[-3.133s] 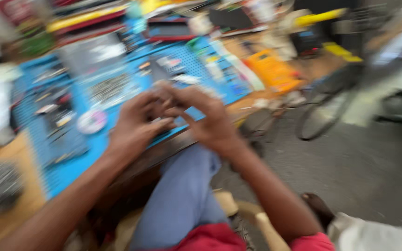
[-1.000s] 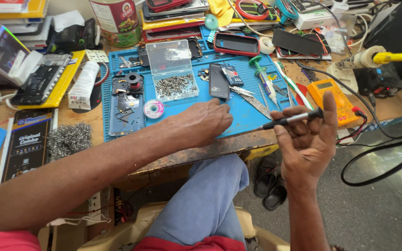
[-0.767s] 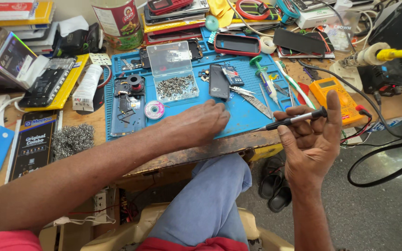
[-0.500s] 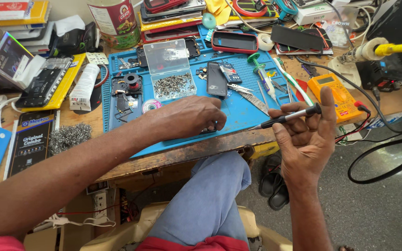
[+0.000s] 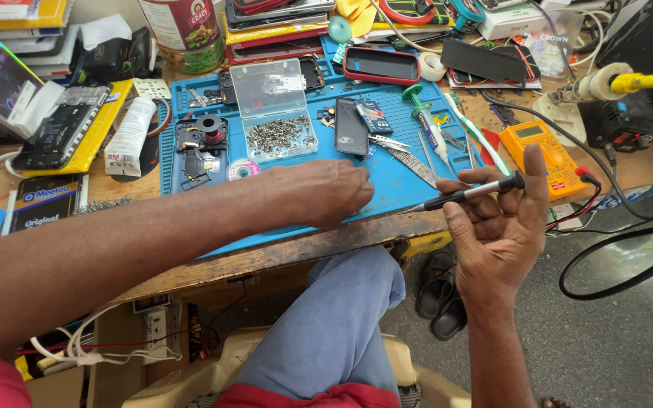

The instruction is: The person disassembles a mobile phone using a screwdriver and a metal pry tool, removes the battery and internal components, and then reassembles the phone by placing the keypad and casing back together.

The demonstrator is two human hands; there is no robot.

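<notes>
My right hand (image 5: pixel 496 227) is raised off the bench edge, palm toward me, with a slim black screwdriver (image 5: pixel 466 193) held across its fingers, tip pointing left. My left hand (image 5: pixel 325 190) rests palm down on the blue work mat (image 5: pixel 394 181), fingers curled; whether anything lies under it is hidden. Just beyond that hand lie a dark phone (image 5: pixel 351 127), tweezers (image 5: pixel 387 141) and a clear box of small screws (image 5: pixel 275 113).
The wooden bench (image 5: pixel 281 253) is crowded: a yellow multimeter (image 5: pixel 544 155) with red and black leads at right, a green-handled screwdriver (image 5: pixel 425 121), phone cases, a white tube (image 5: pixel 126 136), boxed parts at left, a tin can. Sandals (image 5: pixel 444 298) and cables lie on the floor.
My left hand has slid slightly toward me across the mat. The right hand keeps the screwdriver raised and has barely shifted. Three seconds ago both hands were together over the mat.
</notes>
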